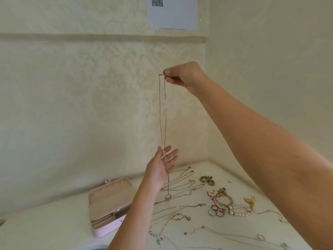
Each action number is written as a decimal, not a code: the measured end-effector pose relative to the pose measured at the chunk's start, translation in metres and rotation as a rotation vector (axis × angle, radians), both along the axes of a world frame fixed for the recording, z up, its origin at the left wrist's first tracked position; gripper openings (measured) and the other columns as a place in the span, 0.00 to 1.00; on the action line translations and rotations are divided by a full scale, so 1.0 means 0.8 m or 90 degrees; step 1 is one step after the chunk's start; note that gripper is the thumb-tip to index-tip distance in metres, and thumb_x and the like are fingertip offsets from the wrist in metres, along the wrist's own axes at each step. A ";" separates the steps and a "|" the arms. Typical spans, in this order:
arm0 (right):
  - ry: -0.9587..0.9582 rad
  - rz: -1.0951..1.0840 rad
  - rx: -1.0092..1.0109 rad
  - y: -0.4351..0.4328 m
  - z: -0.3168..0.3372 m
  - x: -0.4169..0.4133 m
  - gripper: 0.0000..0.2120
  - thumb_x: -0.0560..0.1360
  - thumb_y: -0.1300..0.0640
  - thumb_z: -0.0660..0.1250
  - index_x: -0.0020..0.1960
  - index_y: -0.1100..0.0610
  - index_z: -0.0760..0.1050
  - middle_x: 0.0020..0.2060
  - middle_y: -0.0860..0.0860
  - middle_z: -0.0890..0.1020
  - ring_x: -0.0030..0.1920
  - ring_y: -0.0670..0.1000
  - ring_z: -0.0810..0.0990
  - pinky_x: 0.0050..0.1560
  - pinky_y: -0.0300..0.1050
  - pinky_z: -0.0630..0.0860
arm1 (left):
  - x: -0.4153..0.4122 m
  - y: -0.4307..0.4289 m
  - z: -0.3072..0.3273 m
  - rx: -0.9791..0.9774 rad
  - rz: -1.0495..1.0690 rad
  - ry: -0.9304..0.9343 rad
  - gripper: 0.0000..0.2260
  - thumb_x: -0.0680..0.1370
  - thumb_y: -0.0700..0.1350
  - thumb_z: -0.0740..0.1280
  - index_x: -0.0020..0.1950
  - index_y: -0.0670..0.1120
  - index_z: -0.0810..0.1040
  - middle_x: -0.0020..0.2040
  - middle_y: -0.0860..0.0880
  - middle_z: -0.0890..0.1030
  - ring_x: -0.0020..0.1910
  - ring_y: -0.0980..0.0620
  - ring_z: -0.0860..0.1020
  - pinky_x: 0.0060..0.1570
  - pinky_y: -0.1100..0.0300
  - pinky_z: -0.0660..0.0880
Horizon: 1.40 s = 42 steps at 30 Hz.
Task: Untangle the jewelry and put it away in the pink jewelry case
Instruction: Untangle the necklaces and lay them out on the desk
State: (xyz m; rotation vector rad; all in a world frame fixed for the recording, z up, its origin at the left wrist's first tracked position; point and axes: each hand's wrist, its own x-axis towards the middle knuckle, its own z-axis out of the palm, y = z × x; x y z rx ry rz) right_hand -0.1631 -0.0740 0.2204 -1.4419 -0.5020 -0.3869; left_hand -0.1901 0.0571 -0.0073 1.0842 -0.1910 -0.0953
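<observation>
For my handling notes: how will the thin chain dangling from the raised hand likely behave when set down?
The chain is probably fully limp: it hangs straight from the pinch of the right hand. It is likely light, since fingertips alone carry it. The round pendant at its low end may swing, and the doubled strands could knot when they pile up.

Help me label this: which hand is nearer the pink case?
Left. The left hand hovers up-right of the pink jewelry case; the right hand pinches the chain far higher.
</observation>
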 end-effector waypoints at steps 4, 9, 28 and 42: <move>-0.212 -0.191 -0.286 0.004 0.017 -0.001 0.04 0.72 0.66 0.70 0.46 0.63 0.83 0.33 0.52 0.82 0.29 0.43 0.79 0.40 0.34 0.80 | -0.008 0.005 0.072 0.188 0.089 -0.208 0.15 0.82 0.52 0.55 0.60 0.49 0.77 0.54 0.51 0.83 0.57 0.54 0.79 0.62 0.56 0.67; -0.285 -0.204 -0.259 0.010 0.061 -0.007 0.04 0.71 0.68 0.69 0.45 0.65 0.82 0.30 0.52 0.80 0.25 0.40 0.76 0.32 0.33 0.74 | -0.018 0.003 0.138 0.298 0.126 -0.355 0.12 0.82 0.41 0.58 0.47 0.45 0.80 0.31 0.54 0.77 0.38 0.54 0.78 0.55 0.57 0.77; -0.200 -0.095 -0.100 0.002 0.060 0.000 0.02 0.72 0.69 0.69 0.44 0.67 0.81 0.28 0.51 0.79 0.25 0.43 0.76 0.32 0.33 0.73 | -0.035 0.027 0.118 0.235 0.002 -0.265 0.14 0.83 0.42 0.54 0.40 0.42 0.74 0.29 0.49 0.77 0.34 0.50 0.78 0.49 0.56 0.78; 0.016 -0.100 0.102 -0.060 -0.036 0.027 0.02 0.74 0.68 0.68 0.43 0.66 0.79 0.26 0.51 0.80 0.25 0.42 0.77 0.32 0.31 0.74 | -0.041 0.098 0.086 0.134 0.195 -0.165 0.14 0.83 0.43 0.55 0.39 0.44 0.71 0.32 0.50 0.75 0.29 0.55 0.73 0.27 0.66 0.70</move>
